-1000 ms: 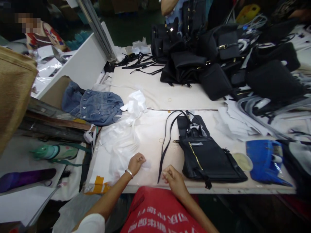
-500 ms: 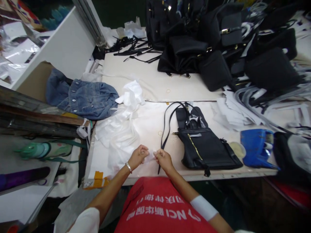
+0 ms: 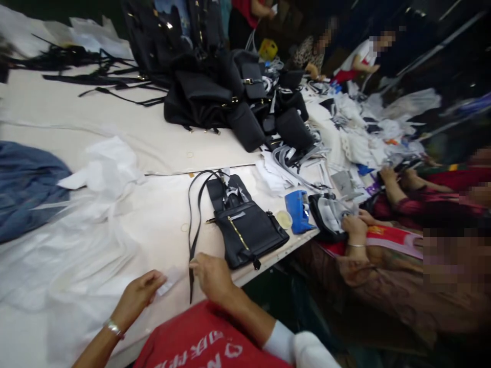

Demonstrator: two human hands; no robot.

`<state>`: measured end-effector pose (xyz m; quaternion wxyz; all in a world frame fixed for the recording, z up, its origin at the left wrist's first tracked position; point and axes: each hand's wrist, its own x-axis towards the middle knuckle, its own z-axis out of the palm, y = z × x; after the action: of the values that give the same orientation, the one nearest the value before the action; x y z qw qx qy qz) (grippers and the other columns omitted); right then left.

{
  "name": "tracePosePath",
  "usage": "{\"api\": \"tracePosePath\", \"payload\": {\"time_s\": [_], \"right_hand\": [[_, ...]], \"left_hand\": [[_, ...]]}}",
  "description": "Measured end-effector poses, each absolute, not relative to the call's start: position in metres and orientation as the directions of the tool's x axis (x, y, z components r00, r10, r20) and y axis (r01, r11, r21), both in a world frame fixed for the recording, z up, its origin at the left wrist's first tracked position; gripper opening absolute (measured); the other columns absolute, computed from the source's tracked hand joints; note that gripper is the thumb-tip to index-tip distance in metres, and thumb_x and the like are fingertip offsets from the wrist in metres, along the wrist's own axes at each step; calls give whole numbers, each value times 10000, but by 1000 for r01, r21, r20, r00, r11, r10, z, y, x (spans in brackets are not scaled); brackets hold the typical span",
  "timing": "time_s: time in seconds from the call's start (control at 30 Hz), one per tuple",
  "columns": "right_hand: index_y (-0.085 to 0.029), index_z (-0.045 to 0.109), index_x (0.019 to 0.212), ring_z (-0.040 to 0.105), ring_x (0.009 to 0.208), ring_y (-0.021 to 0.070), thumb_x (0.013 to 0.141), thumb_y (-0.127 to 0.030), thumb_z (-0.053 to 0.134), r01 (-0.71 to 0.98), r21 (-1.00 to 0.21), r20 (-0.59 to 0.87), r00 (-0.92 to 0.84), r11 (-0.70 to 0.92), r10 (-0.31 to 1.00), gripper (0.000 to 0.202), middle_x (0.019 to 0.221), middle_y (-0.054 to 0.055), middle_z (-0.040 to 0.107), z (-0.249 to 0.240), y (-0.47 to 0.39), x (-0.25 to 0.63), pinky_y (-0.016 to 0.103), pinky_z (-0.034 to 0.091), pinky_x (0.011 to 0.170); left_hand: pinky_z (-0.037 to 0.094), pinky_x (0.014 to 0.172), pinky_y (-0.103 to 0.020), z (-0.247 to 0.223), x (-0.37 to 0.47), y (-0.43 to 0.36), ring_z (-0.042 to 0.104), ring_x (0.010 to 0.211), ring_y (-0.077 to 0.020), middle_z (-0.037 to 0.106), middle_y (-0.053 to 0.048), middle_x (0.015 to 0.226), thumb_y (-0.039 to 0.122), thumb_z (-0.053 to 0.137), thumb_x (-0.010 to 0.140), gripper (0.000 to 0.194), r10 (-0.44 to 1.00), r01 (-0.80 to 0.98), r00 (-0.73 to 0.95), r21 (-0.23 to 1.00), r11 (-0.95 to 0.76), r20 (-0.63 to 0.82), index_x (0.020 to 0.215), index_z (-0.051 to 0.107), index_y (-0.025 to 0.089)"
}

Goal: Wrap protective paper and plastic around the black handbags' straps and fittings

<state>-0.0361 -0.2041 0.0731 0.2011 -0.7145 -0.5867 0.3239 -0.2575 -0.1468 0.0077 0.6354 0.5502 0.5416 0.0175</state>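
Observation:
My left hand (image 3: 142, 292) is closed in a pinch on a small piece of thin whitish film (image 3: 168, 286), above the pale table. My right hand (image 3: 211, 275) has its fingers curled together, the fingertips against a thin black strap (image 3: 195, 232); whether they grip it or something smaller, I cannot make out. That strap loops from a black backpack (image 3: 253, 232) lying with its flap open and a gold zip facing up, just beyond my right hand. Crumpled white tissue-like sheets (image 3: 95, 245) spread to the left of my left hand.
A blue tape dispenser (image 3: 299, 212) and a pale round disc (image 3: 284, 220) sit right of the backpack. Black bags (image 3: 207, 97) are piled behind, near white papers (image 3: 270, 174). A denim garment (image 3: 26, 189) lies left. A co-worker's hand (image 3: 355, 230) works at the right.
The view has swung right, bringing co-workers into sight. My hands have drawn apart; the film stays in my left hand, while my right fingertips are at the strap.

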Motion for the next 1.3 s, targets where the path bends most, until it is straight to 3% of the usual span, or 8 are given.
{"api": "tracePosePath", "payload": {"time_s": [0.2,0.4,0.5,0.73,0.83,0.9,1.07,1.3], "right_hand": [[-174,609,797,589,617,150,940,-428,326,638,-395,62,736,-661,674,407,647,34,643,130,-242,156,233,381,609],[-154,331,1387,654,780,233,856,-153,422,667,141,-405,713,-732,572,539,849,141,690,46,-273,264,298,421,671],[-200,142,1451,659,850,247,821,-111,448,712,222,-550,655,-666,517,705,946,167,680,20,-273,272,312,432,695],[-99,258,1418,654,826,292,865,-131,386,759,175,-531,609,-627,590,569,906,236,669,58,-266,274,365,426,665],[-177,584,1174,635,720,285,884,-344,448,644,51,-67,765,-764,640,362,833,213,675,84,-256,255,374,398,603],[-195,647,1004,612,634,221,855,-436,496,651,-263,53,747,-712,663,321,714,139,672,99,-244,219,329,398,584],[-189,578,690,520,471,126,847,-516,464,509,-765,-228,357,-394,906,380,511,-17,547,112,-212,47,224,369,481],[-201,578,1003,595,669,135,777,-376,594,445,-829,-382,-6,-339,924,287,835,17,659,46,-189,-99,226,415,620]], "left_hand": [[295,490,-220,11,-261,-142,381,461,-115,420,70,421,618,530,697,427,635,639,292,640,427,-715,705,549,191],[273,437,-215,2,-250,-141,355,392,-111,401,100,377,588,598,631,426,633,600,243,627,498,-735,823,527,214],[273,420,-215,3,-247,-138,366,375,-109,413,102,373,554,626,610,405,660,579,240,651,491,-712,807,524,216],[299,401,-200,28,-239,-140,410,361,-95,454,90,375,457,607,639,294,748,463,184,727,507,-638,716,527,185],[295,377,-189,23,-245,-140,420,350,-88,474,88,404,403,595,653,259,783,383,185,777,500,-595,764,532,177],[306,374,-188,14,-253,-141,420,349,-86,475,87,411,388,587,672,243,790,377,148,772,511,-595,777,534,175],[304,384,-183,8,-261,-151,419,363,-83,468,82,412,382,561,731,211,796,371,189,793,484,-574,767,543,175],[319,470,-197,27,-275,-154,437,434,-88,494,68,463,370,499,805,203,814,446,352,847,289,-462,779,576,185]]}}
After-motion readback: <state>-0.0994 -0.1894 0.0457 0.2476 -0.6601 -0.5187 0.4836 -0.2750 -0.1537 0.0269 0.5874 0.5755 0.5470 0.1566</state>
